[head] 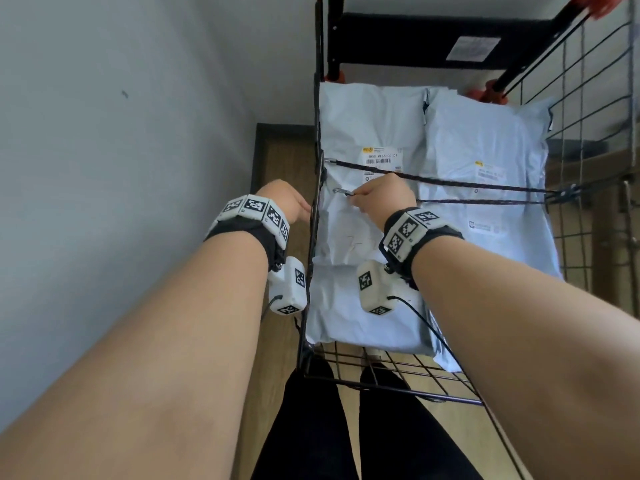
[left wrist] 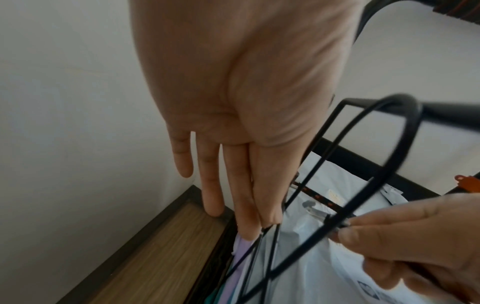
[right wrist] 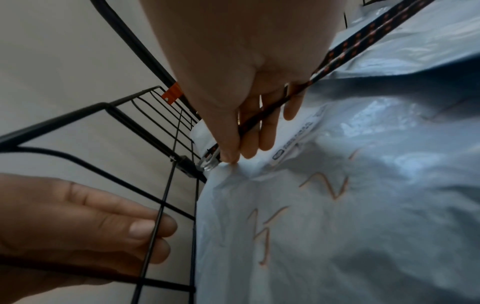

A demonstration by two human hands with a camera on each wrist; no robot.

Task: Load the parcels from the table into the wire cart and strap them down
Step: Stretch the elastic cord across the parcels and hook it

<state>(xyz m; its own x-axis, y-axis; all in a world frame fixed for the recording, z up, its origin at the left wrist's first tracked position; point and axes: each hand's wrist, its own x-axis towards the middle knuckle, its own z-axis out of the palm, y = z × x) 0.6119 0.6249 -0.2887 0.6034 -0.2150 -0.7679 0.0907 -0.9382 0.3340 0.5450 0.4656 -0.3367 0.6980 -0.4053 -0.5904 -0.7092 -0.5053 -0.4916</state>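
Several pale blue parcels [head: 374, 133] [right wrist: 337, 205] lie flat in the black wire cart [head: 391, 375]. A dark patterned strap cord [head: 467, 184] crosses them in two runs from the cart's right wall. My right hand [head: 381, 195] [right wrist: 233, 144] pinches the cord's end just behind its metal hook [head: 341, 191] [right wrist: 207, 162], close to the cart's left wall. Outside that wall, my left hand [head: 287, 202] [left wrist: 233, 195] points its straight fingers down against the wire [left wrist: 270, 246] and holds nothing. The other hook is caught on the left rim further back.
A grey wall [head: 121, 133] stands close on the left, with a strip of wooden floor [head: 277, 161] and dark skirting beside the cart. The cart's black back panel [head: 415, 39] and orange clips [head: 485, 91] are at the far end. My dark-trousered legs [head: 311, 427] are below the cart's near edge.
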